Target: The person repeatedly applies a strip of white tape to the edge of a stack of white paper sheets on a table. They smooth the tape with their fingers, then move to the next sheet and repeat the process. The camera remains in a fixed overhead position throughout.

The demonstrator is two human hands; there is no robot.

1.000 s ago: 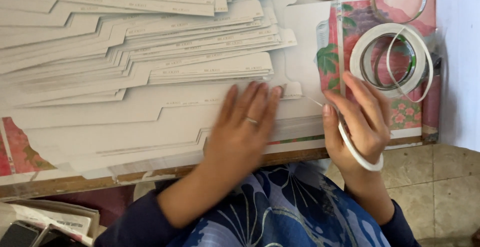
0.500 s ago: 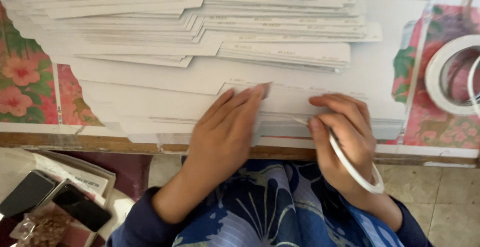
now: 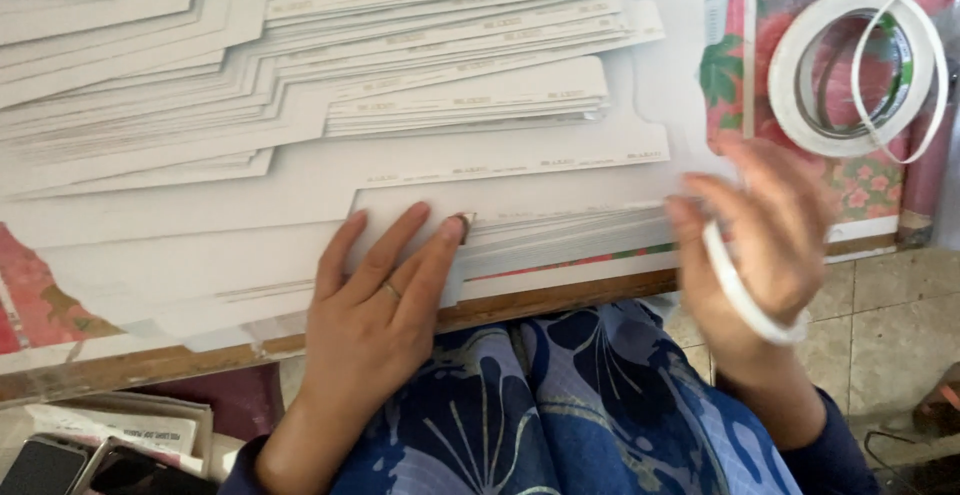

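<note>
Phones: dark flat phones (image 3: 60, 465) at the lower left, below the table edge, well apart from both hands.
Stack: fanned stack of white die-cut card sheets (image 3: 300, 85), stepped so each sheet's lower edge shows — likely for taking one at a time.
Left hand (image 3: 375, 305): flat, fingers spread, pressing the nearest sheet down at the wooden table edge (image 3: 130, 367); probably to stop it sliding.
Right hand (image 3: 765, 245): blurred, curled loosely about a thin white tape ring (image 3: 745, 295) by the sheets' right ends.
Spare tape: larger white tape roll (image 3: 850, 70) on floral pink cloth, apart.
Room: tiled floor (image 3: 890, 325) open at the right — sheets crowd the left.
</note>
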